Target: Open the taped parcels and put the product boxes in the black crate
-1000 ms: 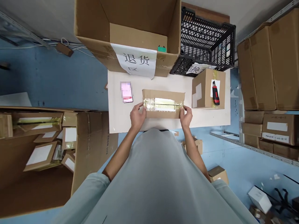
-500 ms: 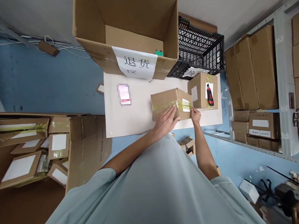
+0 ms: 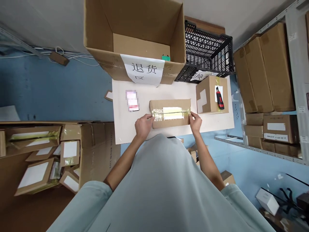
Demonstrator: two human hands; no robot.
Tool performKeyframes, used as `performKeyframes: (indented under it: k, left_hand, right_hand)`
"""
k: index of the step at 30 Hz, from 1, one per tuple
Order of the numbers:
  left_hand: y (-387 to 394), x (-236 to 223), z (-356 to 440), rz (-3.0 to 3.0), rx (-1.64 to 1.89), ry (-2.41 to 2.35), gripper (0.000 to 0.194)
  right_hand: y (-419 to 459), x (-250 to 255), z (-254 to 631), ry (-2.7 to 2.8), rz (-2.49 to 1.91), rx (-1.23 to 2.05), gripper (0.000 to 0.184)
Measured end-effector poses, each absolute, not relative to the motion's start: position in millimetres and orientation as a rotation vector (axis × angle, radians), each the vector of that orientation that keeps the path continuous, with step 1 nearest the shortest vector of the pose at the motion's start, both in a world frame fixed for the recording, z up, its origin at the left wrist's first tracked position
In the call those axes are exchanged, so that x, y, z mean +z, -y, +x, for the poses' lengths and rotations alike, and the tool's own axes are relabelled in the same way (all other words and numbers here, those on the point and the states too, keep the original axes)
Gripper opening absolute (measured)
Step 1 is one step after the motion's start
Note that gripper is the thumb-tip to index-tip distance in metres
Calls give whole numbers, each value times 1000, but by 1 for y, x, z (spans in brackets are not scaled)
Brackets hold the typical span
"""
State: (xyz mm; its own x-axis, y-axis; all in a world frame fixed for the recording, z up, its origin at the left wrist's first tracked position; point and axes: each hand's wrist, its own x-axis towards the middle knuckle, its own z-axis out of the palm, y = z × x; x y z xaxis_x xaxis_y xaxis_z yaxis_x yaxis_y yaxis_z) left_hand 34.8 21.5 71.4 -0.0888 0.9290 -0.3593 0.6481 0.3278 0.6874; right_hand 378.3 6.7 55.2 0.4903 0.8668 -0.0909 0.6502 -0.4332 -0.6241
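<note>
A taped cardboard box [image 3: 171, 123] lies lengthwise in front of me on the white table [image 3: 127, 132]. Its top bears a white label [image 3: 172, 113] with a dark slit or line running along the yellowish tape. At the box's left end, the curled fingers of my left hand [image 3: 143, 126] grip the taped edge. My right hand [image 3: 195, 122] pinches the right end near the tape. Just to the right stands a second cardboard box [image 3: 207, 96], and on it rests a red and black box cutter [image 3: 220, 98].
Behind the work area stand a large open carton [image 3: 108, 66] with a paper sign and a black plastic crate [image 3: 207, 48]. A phone [image 3: 132, 100], blurred out, lies on the table's left. Lower left, a big carton [image 3: 96, 154] holds several parcels. Shelving with boxes [image 3: 276, 67] lines the right.
The box has turned so its labelled, taped face is up and its length runs left to right. My left hand has moved from its side to its left end.
</note>
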Motion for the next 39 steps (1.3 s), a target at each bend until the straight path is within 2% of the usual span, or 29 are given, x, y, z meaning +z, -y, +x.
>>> performKeyframes:
  k: [8,11,14,18,21,25,29,33,39]
  left_hand:
    - [-12,31,-34,1090,714,-1853,18]
    - [-10,17,-68,898,747,-1884,21]
    - [-12,7,-85,761,730,-1939,23]
    - [-15,2,-89,745,698,-1957,22]
    - [-15,3,-87,749,697,-1932,24]
    - [-15,9,-70,816,750,-1805,31]
    - [-21,21,-23,933,766,-1649,32]
    - [-33,40,22,1158,598,-1709,27]
    - [-30,53,28,1213,502,-1785,28]
  right_hand:
    - [0,121,296,1711,-2124,320,30]
    - [1,150,231,1948,-2048,343,23]
    - [1,169,169,2172,-1948,373,25]
    - [0,175,134,2288,-1815,372,21]
    - [0,170,156,2186,-1835,355,20]
    - [-2,150,237,1914,-1976,426,19]
    - [-4,111,330,1504,-2057,614,20]
    - [-8,73,384,1106,-2146,845,22]
    - [-10,60,407,1170,-2152,990,26]
